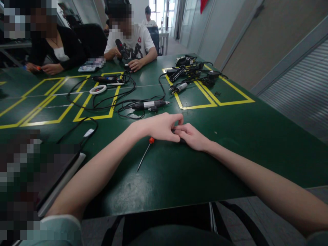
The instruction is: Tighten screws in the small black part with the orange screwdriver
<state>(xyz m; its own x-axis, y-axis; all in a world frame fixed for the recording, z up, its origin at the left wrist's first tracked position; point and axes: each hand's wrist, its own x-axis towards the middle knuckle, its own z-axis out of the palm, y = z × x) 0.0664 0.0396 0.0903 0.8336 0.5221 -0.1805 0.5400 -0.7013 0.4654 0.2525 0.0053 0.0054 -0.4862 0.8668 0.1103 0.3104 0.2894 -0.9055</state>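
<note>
My left hand [164,127] and my right hand [192,136] meet above the green table. Between them is a small black object [182,140], mostly covered by fingers, so its kind is hidden. The fingers of my right hand are closed on it. My left hand curls over its other side, thumb and forefinger bent around it. A screwdriver [144,155] with a red handle end and a thin metal shaft lies just below my left hand, its tip pointing toward me.
A corded power tool [150,105] with looped cable lies beyond my hands. Farther off are a white ring [97,89], another black tool [109,79] and a pile of black tools [181,72] on the green table [230,150]. Two people sit across, hands on objects.
</note>
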